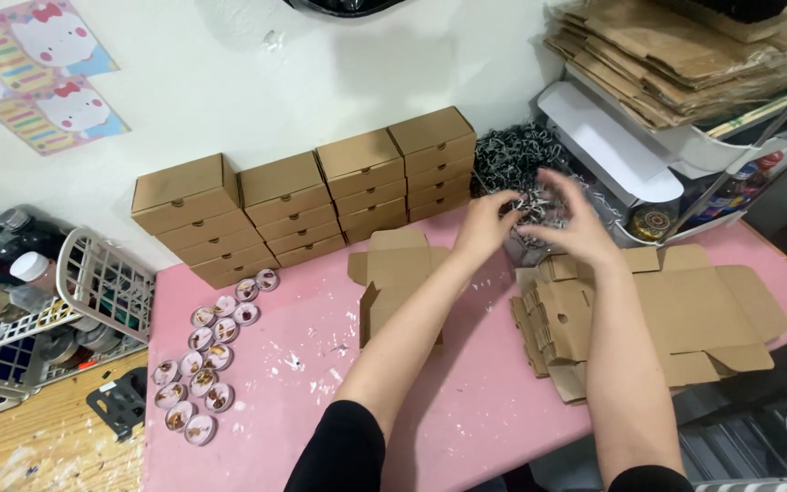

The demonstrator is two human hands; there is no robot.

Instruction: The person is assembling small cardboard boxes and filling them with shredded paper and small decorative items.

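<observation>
Nearest us, an open box (393,282) lies on the pink table (466,401), below and left of our hands. Beyond it, our left hand (483,223) and right hand (576,223) meet around a tuft of black-and-white shredded paper (535,208), fingers loosely curled and pinching it between them. Just behind, the main paper heap (516,155) sits against the wall, both hands equally near.
</observation>
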